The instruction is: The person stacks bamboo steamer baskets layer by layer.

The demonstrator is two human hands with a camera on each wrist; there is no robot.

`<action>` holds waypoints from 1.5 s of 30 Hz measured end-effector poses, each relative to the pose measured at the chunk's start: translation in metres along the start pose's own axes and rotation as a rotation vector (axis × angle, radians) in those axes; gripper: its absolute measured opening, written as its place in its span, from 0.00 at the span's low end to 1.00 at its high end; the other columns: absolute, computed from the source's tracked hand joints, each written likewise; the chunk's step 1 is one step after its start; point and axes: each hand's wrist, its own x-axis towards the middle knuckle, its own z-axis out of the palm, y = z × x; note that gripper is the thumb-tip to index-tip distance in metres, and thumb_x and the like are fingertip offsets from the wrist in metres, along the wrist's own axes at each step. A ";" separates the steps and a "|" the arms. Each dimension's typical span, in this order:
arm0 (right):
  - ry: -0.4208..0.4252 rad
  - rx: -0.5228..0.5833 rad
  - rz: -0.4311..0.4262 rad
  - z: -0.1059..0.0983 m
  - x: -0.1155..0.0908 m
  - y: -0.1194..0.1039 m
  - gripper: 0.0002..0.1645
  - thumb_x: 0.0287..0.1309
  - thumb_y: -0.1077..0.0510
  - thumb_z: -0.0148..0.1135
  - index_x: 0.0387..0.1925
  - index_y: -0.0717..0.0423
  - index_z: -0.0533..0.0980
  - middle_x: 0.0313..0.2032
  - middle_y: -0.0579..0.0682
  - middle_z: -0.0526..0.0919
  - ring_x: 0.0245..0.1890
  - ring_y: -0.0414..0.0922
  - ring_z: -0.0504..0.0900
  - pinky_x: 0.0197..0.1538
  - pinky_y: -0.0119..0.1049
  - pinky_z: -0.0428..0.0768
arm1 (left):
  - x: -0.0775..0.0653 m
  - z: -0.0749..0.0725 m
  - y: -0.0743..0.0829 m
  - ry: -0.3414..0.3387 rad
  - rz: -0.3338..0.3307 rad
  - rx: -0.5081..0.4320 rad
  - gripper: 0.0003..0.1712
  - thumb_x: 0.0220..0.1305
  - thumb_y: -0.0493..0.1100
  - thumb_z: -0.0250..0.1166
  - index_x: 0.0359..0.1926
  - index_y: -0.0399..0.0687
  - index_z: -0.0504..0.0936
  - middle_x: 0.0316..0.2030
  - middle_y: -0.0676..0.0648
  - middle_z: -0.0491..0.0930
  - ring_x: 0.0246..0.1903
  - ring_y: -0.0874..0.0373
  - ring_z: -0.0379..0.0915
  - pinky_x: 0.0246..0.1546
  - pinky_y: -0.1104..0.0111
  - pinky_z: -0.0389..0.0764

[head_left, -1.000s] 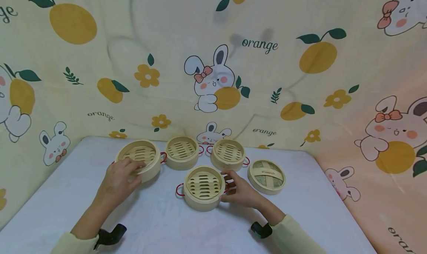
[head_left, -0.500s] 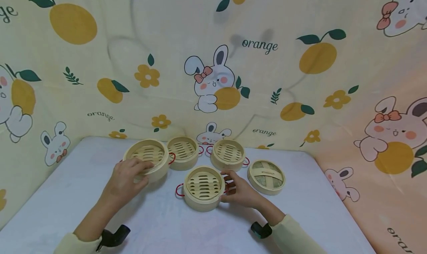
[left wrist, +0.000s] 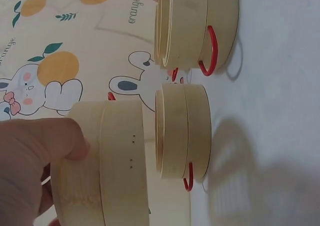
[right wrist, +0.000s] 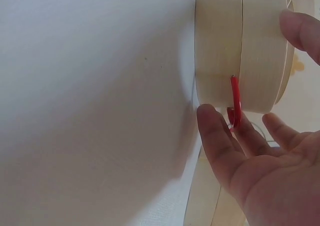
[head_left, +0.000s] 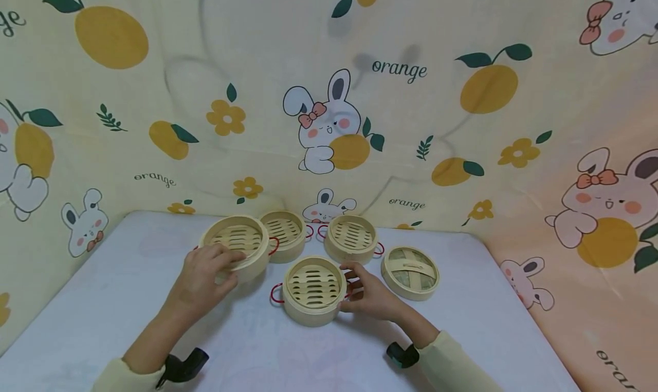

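My left hand [head_left: 208,275] grips a round bamboo steamer basket [head_left: 252,266] at its near wall, thumb outside and fingers over the rim. In the left wrist view this held basket [left wrist: 122,166] is clear of the tabletop. Its slatted floor and red handle show from above. At the middle front a second steamer basket [head_left: 313,318] stands upright on the table. Around its right side curls my right hand [head_left: 372,295], partly hiding that basket's right handle. In the right wrist view the thumb [right wrist: 300,30] lies against its wall, and the other fingertips are beside the red handle [right wrist: 236,103].
Behind stand two more steamer baskets, one back left [head_left: 280,232] partly overlapped by the held one, one back right [head_left: 352,238]. A woven bamboo lid [head_left: 411,272] lies at the right. A printed cloth backdrop [head_left: 257,55] rises behind the white table [head_left: 267,363].
My left hand has carried its steamer basket rightward, so it now covers part of the back left one. The right hand and the front basket have stayed put.
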 end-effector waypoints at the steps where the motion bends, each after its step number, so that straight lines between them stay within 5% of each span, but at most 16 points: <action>1: 0.000 0.001 0.000 0.000 -0.001 -0.002 0.47 0.49 0.58 0.73 0.67 0.53 0.57 0.58 0.60 0.72 0.51 0.51 0.77 0.54 0.50 0.80 | 0.000 0.001 0.000 0.004 0.007 0.000 0.20 0.43 0.33 0.71 0.42 0.50 0.84 0.36 0.49 0.80 0.42 0.50 0.76 0.49 0.47 0.69; 10: -0.020 0.014 0.011 -0.003 -0.011 -0.032 0.45 0.50 0.62 0.71 0.66 0.62 0.57 0.56 0.67 0.72 0.50 0.56 0.76 0.55 0.57 0.77 | 0.002 0.011 0.007 0.001 0.020 -0.031 0.20 0.43 0.33 0.72 0.42 0.51 0.85 0.36 0.51 0.80 0.41 0.52 0.76 0.48 0.51 0.68; 21: 0.014 -0.011 -0.012 0.002 -0.001 0.000 0.46 0.49 0.58 0.73 0.66 0.53 0.59 0.56 0.59 0.73 0.49 0.50 0.77 0.52 0.48 0.81 | 0.007 0.021 0.021 0.007 0.071 -0.062 0.20 0.42 0.33 0.72 0.41 0.53 0.85 0.34 0.53 0.78 0.39 0.57 0.74 0.48 0.53 0.69; 45: 0.027 -0.029 -0.019 0.001 -0.001 -0.001 0.46 0.48 0.55 0.74 0.66 0.54 0.60 0.56 0.60 0.74 0.52 0.54 0.77 0.51 0.50 0.80 | 0.022 0.044 0.060 -0.013 0.206 -0.126 0.21 0.44 0.34 0.71 0.42 0.56 0.87 0.32 0.56 0.74 0.36 0.62 0.70 0.46 0.59 0.69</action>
